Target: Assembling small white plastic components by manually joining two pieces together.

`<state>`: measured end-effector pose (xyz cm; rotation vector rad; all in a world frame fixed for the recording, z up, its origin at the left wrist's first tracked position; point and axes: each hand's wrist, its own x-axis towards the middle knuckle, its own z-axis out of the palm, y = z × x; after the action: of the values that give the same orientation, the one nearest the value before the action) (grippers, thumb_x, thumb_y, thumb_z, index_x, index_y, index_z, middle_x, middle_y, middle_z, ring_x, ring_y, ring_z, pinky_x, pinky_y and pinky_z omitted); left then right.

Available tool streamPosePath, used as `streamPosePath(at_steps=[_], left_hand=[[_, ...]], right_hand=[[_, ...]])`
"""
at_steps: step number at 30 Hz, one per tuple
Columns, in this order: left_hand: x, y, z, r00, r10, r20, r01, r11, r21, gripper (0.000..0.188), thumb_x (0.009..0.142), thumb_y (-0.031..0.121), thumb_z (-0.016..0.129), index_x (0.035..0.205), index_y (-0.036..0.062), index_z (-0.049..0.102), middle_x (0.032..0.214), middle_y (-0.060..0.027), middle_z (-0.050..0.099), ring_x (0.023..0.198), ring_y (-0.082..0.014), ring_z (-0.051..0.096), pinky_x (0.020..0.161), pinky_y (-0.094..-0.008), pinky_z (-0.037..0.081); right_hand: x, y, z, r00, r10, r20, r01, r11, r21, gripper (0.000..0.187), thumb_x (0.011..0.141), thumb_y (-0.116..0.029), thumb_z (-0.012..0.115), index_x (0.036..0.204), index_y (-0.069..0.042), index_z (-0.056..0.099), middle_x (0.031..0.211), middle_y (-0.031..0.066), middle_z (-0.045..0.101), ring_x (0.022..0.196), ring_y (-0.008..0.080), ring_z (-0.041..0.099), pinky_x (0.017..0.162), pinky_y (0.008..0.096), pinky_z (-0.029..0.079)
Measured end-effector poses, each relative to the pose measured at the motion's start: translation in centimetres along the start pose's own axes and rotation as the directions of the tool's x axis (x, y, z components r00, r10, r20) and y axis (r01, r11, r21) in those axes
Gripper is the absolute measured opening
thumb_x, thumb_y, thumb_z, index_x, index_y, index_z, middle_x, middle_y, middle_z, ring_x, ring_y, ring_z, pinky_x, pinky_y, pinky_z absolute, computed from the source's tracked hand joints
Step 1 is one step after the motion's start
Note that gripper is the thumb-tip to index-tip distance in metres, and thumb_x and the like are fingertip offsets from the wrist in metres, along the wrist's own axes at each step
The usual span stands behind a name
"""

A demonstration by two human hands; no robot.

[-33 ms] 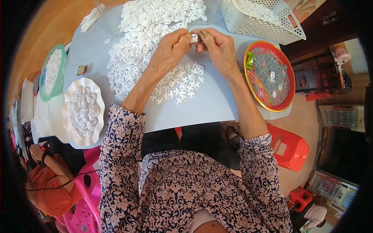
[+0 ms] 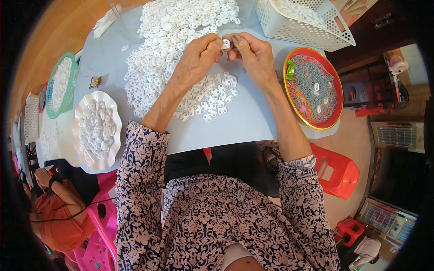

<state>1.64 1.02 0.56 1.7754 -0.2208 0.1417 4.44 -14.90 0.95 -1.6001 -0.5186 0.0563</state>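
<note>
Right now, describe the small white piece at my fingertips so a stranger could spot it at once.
On the pale grey-blue table, find the big heap of white pieces. At its right side, the bare left hand and bare right hand come together, with the small white rounded piece showing between their fingertips. Unlike its many lookalikes, it is gripped, not lying loose.

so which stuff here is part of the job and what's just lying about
Seem part of the job:
- white piece between left hand and right hand
- heap of white pieces
- red tray of small grey parts
- wavy-edged plate of white pieces

Probably just lying about:
- small packet
- red stool
- pink chair
</note>
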Motion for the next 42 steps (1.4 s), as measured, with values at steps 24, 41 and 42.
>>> streamPosePath(at_steps=[24, 41, 42], left_hand=[[0.1, 0.0, -0.3, 0.999, -0.036, -0.035, 0.034, 0.998, -0.06, 0.026, 0.09, 0.021, 0.047, 0.08, 0.0012, 0.06, 0.064, 0.0011, 0.052, 0.061, -0.0061, 0.043, 0.055, -0.023, 0.035], [0.0, 0.2, 0.1, 0.998, 0.042, -0.039, -0.043, 0.999, -0.033, 0.027, 0.091, 0.02, 0.047, 0.076, 0.0, 0.058, 0.061, 0.0008, 0.049, 0.059, -0.0065, 0.043, 0.053, -0.0232, 0.035], [0.0, 0.1, 0.1, 0.998, 0.053, -0.039, -0.054, 0.998, -0.044, 0.027, 0.091, 0.02, 0.048, 0.077, -0.0001, 0.058, 0.061, 0.0006, 0.049, 0.059, -0.0066, 0.043, 0.053, -0.0234, 0.035]], right_hand=[[0.0, 0.0, 0.2, 0.999, 0.035, 0.007, -0.035, 0.999, -0.001, 0.015, 0.084, -0.01, 0.065, 0.096, 0.0, 0.065, 0.071, 0.0005, 0.062, 0.062, 0.0055, 0.055, 0.057, 0.0199, 0.046], [0.0, 0.3, 0.4, 0.952, -0.306, -0.033, 0.283, 0.912, -0.296, 0.021, 0.074, -0.003, 0.07, 0.094, -0.002, 0.063, 0.072, 0.0078, 0.064, 0.062, 0.012, 0.061, 0.059, 0.0253, 0.051], [0.0, 0.2, 0.4, 0.951, -0.307, -0.033, 0.284, 0.911, -0.298, 0.021, 0.074, -0.003, 0.07, 0.094, -0.002, 0.063, 0.072, 0.0078, 0.064, 0.062, 0.012, 0.061, 0.059, 0.0253, 0.051]])
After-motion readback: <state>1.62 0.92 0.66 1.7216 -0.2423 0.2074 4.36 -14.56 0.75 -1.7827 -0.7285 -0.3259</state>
